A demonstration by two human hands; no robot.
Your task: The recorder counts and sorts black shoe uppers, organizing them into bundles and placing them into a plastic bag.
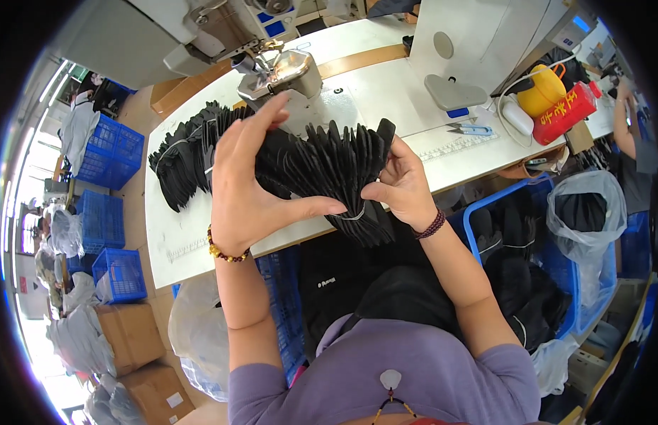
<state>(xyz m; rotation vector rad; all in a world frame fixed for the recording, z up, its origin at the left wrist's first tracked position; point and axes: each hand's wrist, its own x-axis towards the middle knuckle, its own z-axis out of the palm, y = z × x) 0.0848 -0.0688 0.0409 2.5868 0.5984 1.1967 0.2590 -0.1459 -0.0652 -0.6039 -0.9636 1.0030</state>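
Observation:
A fanned bundle of black fabric pieces (336, 159) hangs over the table's front edge, gathered near its lower end by a thin pale tie. My right hand (407, 184) grips its right side, thumb in front and fingers curled behind. Around the left side my left hand (244, 177) is spread wide, fingers stretched upward and apart, its thumb pointing at the tie and seemingly touching the fabric there. More tied black bundles (194, 152) lie on the white table (180, 241) to the left, partly hidden by my left hand.
A sewing machine (279, 74) stands beyond the bundle. Thread snips (471, 129), a red can (566, 113) and a yellow container (541, 92) are at the right. Below right, a blue crate (471, 212) holds black bundles. Blue baskets (113, 152) and cartons (131, 336) stand left. Another person's arm (623, 127) shows far right.

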